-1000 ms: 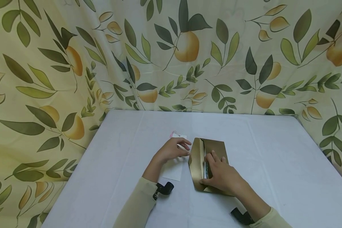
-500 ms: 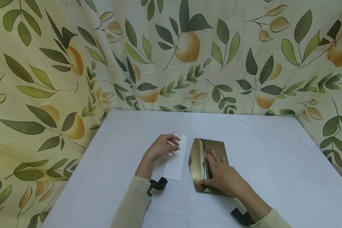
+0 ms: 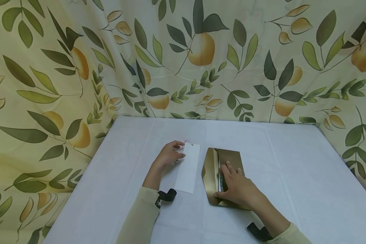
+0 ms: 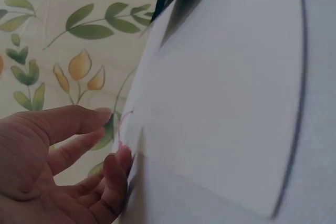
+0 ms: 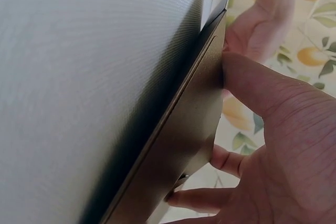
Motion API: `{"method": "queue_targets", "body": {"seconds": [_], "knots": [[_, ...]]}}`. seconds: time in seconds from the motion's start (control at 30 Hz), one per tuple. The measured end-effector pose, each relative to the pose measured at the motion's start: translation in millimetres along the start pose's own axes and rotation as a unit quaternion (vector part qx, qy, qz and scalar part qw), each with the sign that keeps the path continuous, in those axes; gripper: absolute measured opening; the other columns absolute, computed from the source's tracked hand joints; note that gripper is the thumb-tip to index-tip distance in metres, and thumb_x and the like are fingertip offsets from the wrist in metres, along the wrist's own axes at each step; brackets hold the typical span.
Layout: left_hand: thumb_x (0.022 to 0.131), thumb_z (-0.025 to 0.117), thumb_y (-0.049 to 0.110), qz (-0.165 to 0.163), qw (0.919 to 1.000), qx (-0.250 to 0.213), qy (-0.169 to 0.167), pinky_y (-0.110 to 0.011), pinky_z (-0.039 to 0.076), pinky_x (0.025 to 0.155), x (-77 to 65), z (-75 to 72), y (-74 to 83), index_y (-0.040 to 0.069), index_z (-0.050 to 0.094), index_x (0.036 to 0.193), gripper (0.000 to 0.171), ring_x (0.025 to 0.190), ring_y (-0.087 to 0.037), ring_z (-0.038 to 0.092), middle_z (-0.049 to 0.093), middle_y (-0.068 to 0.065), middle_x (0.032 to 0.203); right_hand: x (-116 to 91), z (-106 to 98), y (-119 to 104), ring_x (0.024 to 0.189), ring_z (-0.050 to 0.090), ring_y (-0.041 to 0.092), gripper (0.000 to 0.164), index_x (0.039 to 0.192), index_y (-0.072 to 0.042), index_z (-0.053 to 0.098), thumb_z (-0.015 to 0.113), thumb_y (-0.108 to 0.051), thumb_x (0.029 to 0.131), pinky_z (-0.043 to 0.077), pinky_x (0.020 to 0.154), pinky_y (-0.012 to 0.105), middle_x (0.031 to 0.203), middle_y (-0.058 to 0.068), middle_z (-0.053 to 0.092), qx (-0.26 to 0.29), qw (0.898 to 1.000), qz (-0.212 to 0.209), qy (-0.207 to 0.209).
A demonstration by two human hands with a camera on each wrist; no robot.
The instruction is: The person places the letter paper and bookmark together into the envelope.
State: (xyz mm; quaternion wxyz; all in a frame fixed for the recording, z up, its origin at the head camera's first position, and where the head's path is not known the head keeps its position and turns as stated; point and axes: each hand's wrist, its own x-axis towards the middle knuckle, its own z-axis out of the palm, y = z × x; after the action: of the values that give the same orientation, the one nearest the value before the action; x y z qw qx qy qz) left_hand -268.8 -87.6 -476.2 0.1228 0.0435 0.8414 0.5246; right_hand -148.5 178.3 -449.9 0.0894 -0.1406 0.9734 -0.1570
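Note:
A white, narrow card like a bookmark (image 3: 188,171), with a thin pink string at its far end, lies left of centre in the head view. My left hand (image 3: 168,154) is at the card's left edge, fingertips overlapping it, thumb and fingers loosely parted. To the right is a gold envelope (image 3: 209,179) with its flap folded out to the left. A strip of a printed, coloured insert (image 3: 221,183) shows in its opening. My right hand (image 3: 239,186) grips the envelope across the opening, thumb near the flap's lower end and bent fingers on the body.
A white cloth covers the table (image 3: 277,162). Behind it and at the left hangs a curtain (image 3: 247,78) printed with leaves and fruit. Each wrist wears a small black camera, such as the left wrist camera (image 3: 167,195).
My left hand has moved left, from beside the envelope across the white card to its left edge, uncovering more of the card. My right hand and the envelope have stayed in place.

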Motion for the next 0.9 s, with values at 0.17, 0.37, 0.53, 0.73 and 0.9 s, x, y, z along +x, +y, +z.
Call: {"method": "queue_targets", "body": {"seconds": [0.17, 0.37, 0.53, 0.73, 0.9], "knots": [[0.082, 0.072, 0.007, 0.019, 0.9998, -0.002, -0.001, -0.037, 0.046, 0.084, 0.9, 7.8, -1.8, 0.009, 0.059, 0.126, 0.047, 0.104, -0.024, 0.052, 0.045, -0.01, 0.139, 0, 1, 1, 0.117, 0.028, 0.066, 0.092, 0.135, -0.01, 0.035, 0.077, -0.057, 0.068, 0.044, 0.074, 0.065, 0.149, 0.028, 0.021, 0.0, 1.0, 0.004, -0.003], [0.076, 0.08, 0.018, 0.021, 0.9991, 0.036, 0.013, -0.041, 0.042, 0.089, 1.6, 23.7, -2.7, 0.011, 0.057, 0.129, 0.058, 0.11, -0.027, 0.046, 0.038, -0.008, 0.139, -1, 2, 3, 0.117, 0.028, 0.066, 0.096, 0.139, -0.01, 0.033, 0.076, -0.058, 0.068, 0.045, 0.073, 0.064, 0.149, 0.027, 0.021, -0.003, 1.0, -0.002, -0.001], [0.067, 0.086, 0.033, 0.014, 0.9944, 0.102, 0.025, -0.044, 0.04, 0.091, 0.5, 37.3, -2.0, 0.018, 0.053, 0.133, 0.075, 0.123, -0.026, 0.035, 0.032, -0.007, 0.14, 0, 3, 3, 0.117, 0.028, 0.066, 0.093, 0.135, -0.011, 0.035, 0.076, -0.059, 0.067, 0.046, 0.069, 0.064, 0.149, 0.028, 0.021, -0.007, 1.0, 0.003, 0.0], [0.059, 0.09, 0.03, 0.03, 0.9865, 0.156, 0.042, -0.047, 0.042, 0.089, -3.7, 43.4, 3.7, 0.018, 0.056, 0.131, 0.081, 0.123, -0.031, 0.032, 0.033, -0.01, 0.14, -1, 1, 2, 0.118, 0.027, 0.066, 0.095, 0.139, -0.01, 0.033, 0.076, -0.058, 0.069, 0.045, 0.073, 0.064, 0.149, 0.027, 0.021, -0.002, 1.0, -0.001, -0.003], [0.061, 0.09, 0.028, 0.031, 0.981, 0.187, 0.041, -0.044, 0.041, 0.092, -6.8, 45.4, 8.8, 0.012, 0.053, 0.135, 0.084, 0.122, -0.031, 0.034, 0.035, -0.012, 0.137, -1, 1, 1, 0.118, 0.028, 0.065, 0.094, 0.138, -0.011, 0.034, 0.076, -0.058, 0.068, 0.045, 0.071, 0.064, 0.15, 0.026, 0.021, -0.002, 1.0, 0.003, -0.003]]}}
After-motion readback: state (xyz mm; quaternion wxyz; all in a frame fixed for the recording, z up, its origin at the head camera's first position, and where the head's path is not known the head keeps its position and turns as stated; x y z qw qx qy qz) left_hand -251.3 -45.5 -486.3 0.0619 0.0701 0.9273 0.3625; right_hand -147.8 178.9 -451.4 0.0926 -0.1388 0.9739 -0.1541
